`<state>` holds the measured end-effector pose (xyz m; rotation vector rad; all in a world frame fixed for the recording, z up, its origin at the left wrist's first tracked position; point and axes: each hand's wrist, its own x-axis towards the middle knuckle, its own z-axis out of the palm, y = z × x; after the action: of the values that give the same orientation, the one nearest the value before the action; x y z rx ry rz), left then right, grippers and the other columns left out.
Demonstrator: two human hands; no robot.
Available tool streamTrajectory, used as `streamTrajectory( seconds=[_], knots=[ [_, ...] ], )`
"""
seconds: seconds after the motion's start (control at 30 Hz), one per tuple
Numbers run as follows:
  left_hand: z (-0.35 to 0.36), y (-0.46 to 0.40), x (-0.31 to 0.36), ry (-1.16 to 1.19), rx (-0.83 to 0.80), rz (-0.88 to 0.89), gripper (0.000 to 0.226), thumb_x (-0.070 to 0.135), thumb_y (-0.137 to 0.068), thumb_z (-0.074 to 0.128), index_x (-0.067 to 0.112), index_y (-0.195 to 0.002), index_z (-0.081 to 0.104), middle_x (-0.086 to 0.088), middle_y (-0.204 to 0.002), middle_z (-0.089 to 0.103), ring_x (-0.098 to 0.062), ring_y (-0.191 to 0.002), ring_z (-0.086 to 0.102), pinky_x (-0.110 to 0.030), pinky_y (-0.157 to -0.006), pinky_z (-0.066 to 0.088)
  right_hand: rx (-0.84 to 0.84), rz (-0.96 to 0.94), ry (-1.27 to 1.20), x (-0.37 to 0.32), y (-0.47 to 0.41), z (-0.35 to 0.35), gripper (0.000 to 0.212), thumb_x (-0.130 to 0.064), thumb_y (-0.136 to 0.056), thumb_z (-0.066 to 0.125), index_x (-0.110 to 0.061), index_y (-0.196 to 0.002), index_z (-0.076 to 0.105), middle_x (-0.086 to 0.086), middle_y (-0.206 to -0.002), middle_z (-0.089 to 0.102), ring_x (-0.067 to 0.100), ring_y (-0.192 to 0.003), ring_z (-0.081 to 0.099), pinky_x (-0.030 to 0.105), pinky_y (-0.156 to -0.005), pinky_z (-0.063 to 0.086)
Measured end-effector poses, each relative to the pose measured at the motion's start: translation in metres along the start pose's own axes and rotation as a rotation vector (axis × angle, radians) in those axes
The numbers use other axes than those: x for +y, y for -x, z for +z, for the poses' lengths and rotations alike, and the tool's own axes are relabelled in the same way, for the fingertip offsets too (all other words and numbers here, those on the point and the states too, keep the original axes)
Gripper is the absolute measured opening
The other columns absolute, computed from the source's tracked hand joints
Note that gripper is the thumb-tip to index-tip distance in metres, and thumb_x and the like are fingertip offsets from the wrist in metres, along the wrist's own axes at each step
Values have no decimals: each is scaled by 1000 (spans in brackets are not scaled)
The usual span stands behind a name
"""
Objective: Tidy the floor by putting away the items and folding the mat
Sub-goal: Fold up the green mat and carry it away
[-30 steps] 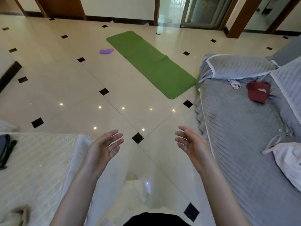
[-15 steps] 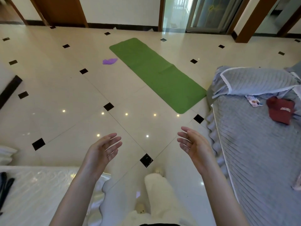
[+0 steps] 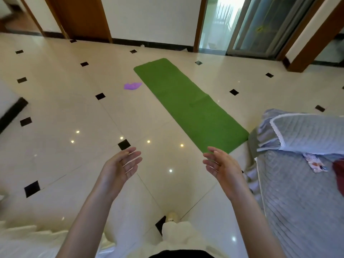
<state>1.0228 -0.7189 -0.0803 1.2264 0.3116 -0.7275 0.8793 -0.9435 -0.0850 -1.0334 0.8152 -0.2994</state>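
Observation:
A long green mat (image 3: 188, 101) lies flat on the glossy tiled floor, running from the far middle toward the sofa on the right. A small purple item (image 3: 132, 86) lies on the floor just left of the mat's far end. My left hand (image 3: 121, 165) and my right hand (image 3: 221, 167) are raised in front of me, palms facing each other, fingers relaxed and empty. The right hand's fingertips overlap the mat's near corner in the view but are well above it.
A sofa with a grey quilted cover (image 3: 297, 183) fills the right side, carrying a small printed packet (image 3: 314, 163) and a dark red cap (image 3: 339, 174). A cream covered seat (image 3: 28, 239) sits at lower left. Doorways and a glass sliding door (image 3: 260, 25) line the far wall.
I have stepped forward: the mat and purple item appear closer and lower in view, and the cream seat has slid out at lower left. Both hands stay raised and empty.

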Motion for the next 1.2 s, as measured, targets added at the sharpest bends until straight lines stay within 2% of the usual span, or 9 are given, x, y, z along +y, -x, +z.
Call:
streamTrajectory(
  seconds=[0.3, 0.43, 0.53, 0.67, 0.8, 0.9, 1.2],
  knots=[
    [26, -98, 60, 26, 41, 5, 22, 15, -95, 42, 10, -98, 63, -5, -95, 70, -18, -88, 66, -29, -81, 46, -51, 33, 47, -51, -113, 33, 19, -11, -95, 46, -12, -101, 64, 4, -83, 69, 12, -67, 66, 21, -61, 51],
    [21, -145, 93, 45, 95, 31, 21, 15, -94, 42, 11, -97, 63, -3, -89, 72, -15, -81, 70, -28, -81, 46, -56, 46, 70, -62, -165, 61, 19, -11, -95, 46, -12, -102, 64, 4, -83, 70, 13, -68, 66, 23, -65, 51],
    [19, -187, 122, 53, 115, 42, 22, 15, -95, 42, 10, -98, 63, -5, -95, 70, -18, -88, 67, -27, -79, 48, -47, 58, 70, -69, -207, 86, 19, -10, -96, 47, -11, -103, 64, 5, -84, 69, 13, -69, 66, 25, -67, 51],
    [18, -247, 168, 54, 112, 47, 23, 16, -95, 41, 10, -99, 63, -5, -99, 68, -19, -92, 65, -25, -74, 52, -27, 80, 38, -82, -269, 132, 18, -10, -95, 47, -9, -101, 64, 5, -84, 68, 15, -70, 65, 27, -70, 50],
    [20, -307, 225, 79, 117, 66, 23, 16, -95, 41, 10, -99, 62, -4, -95, 70, -16, -85, 69, -25, -76, 50, -40, 76, 14, -104, -330, 187, 18, -11, -95, 48, -10, -98, 65, 3, -80, 69, 15, -68, 64, 27, -69, 49],
    [28, -348, 258, 59, 92, 71, 22, 15, -95, 42, 9, -99, 62, -6, -98, 68, -18, -90, 67, -28, -81, 47, -39, 53, 11, -121, -370, 221, 19, -12, -95, 47, -12, -97, 66, 2, -80, 69, 14, -69, 64, 27, -70, 49],
    [64, -454, 320, 7, 37, 15, 22, 14, -94, 42, 9, -100, 62, -9, -103, 65, -22, -96, 62, -30, -81, 45, 15, 28, 15, -161, -473, 261, 20, -13, -96, 46, -12, -99, 65, 2, -82, 69, 13, -71, 64, 24, -68, 51]
  ],
)
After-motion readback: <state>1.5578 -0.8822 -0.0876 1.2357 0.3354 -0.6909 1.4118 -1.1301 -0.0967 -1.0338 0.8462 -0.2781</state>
